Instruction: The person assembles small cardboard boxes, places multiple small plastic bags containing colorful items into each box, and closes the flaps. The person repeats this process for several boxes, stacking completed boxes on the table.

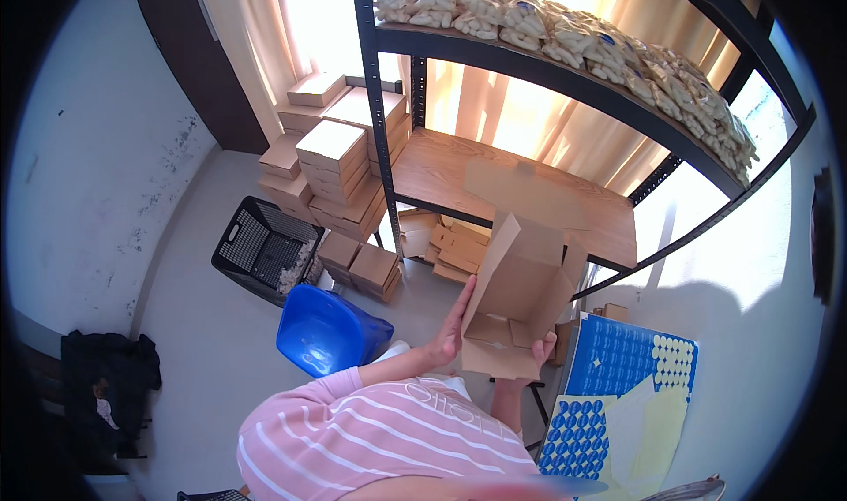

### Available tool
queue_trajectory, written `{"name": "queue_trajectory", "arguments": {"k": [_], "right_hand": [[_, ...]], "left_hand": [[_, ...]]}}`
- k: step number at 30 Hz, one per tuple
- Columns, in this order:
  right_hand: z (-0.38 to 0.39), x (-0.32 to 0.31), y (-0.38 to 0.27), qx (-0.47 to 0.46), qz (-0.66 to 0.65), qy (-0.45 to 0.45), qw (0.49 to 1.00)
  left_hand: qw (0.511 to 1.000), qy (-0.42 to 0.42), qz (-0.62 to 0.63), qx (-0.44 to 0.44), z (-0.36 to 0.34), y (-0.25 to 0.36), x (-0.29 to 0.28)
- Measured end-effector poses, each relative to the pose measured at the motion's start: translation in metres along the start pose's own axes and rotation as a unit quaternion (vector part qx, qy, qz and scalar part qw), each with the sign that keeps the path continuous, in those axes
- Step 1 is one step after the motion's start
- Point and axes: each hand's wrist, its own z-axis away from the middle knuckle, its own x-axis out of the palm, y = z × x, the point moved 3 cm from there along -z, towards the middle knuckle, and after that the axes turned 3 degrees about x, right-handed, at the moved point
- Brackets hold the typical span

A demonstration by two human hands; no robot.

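Observation:
Between my hands is a brown cardboard box (513, 294), its top open and its flaps standing up. My left hand (453, 331) presses along the box's left side, with the fingers stretched flat against the board. On the near right side my right hand (542, 352) grips the box, its fingers curling over the edge and part of the hand hidden behind the cardboard. The inside of the box shows bare walls and folded bottom panels. Just beyond it is the wooden lower shelf (432, 168) of a black metal rack.
Plastic bags of pale pieces (565, 33) fill the upper shelf. Stacked cardboard boxes (331, 153), a black crate (260, 241) and a blue bin (322, 332) stand to the left. Flattened cardboard (459, 250) lies under the rack. Blue sticker sheets (609, 360) are at the right.

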Motion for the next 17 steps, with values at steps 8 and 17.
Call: {"name": "queue_trajectory", "arguments": {"k": [8,17], "right_hand": [[-0.015,0.005,0.004,-0.041,-0.042,-0.061,0.996],[-0.017,0.015,0.011,-0.096,0.017,0.003,0.995]], "left_hand": [[0.997,-0.036,-0.066,0.035,-0.011,-0.002,-0.006],[0.985,0.013,-0.149,0.085,-0.009,-0.012,-0.017]]}}
